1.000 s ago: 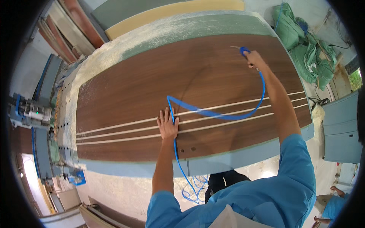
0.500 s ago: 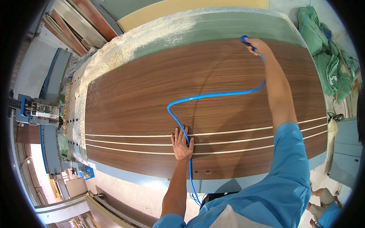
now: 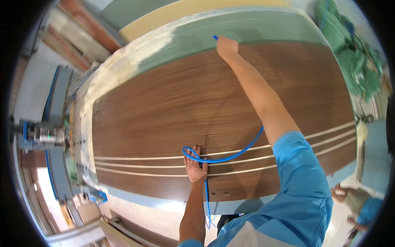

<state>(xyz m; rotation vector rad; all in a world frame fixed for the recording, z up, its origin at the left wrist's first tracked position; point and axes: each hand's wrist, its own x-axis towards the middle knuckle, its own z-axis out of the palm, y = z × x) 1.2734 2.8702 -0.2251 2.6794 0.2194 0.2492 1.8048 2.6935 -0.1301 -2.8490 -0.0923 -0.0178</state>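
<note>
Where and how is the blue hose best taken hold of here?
Probably pinch the blue hose from above, across its bowed stretch between the left hand and the right forearm. That slim, round length shows uncovered over the brown wood-grain panel, while its loop crosses that hand.

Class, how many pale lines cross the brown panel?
3 on the panel, person's side: far line, middle line, near line. The left hand and right sleeve hide parts.

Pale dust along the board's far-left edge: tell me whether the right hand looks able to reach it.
Probably yes: only green surface shows between the right hand, which holds a blue tool, and the pale dust to its left.
</note>
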